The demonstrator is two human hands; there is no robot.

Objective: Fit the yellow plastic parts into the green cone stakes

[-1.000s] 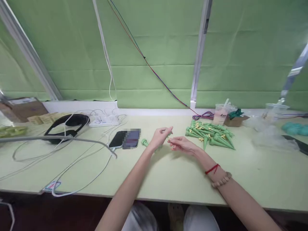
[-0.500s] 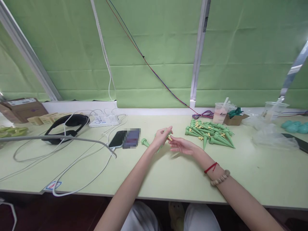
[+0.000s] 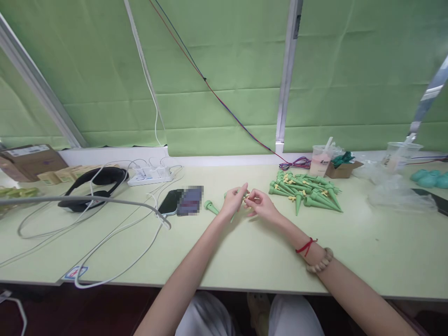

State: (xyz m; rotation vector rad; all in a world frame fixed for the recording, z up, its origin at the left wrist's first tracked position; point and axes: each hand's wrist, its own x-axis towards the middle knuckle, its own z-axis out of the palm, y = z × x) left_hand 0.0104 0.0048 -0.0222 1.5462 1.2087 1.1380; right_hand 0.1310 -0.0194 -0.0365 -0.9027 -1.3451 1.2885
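My left hand [image 3: 231,202] is closed around a green watering spike [image 3: 233,217]; its tapered tip shows below the fingers and most of it is hidden. Fingertips of my right hand [image 3: 263,206] pinch a small yellow valve [image 3: 246,198] at the side of that spike; whether it is seated cannot be made out. Just left of my left hand, another green spike [image 3: 211,207] lies on the table. To the right is a heap of green spikes [image 3: 317,198], several with yellow valves on them.
Two phones [image 3: 170,202] lie at the left, near a power strip [image 3: 150,176], black headphones [image 3: 94,186] and loose white cables [image 3: 119,228]. Behind the heap stand a pink drink cup [image 3: 319,162] and a small cardboard box [image 3: 341,171]. Clear plastic bags [image 3: 395,198] lie farther right.
My right hand has turned, its fingers now bent more tightly over the yellow valve from above. My left hand stays in nearly the same place on the spike.
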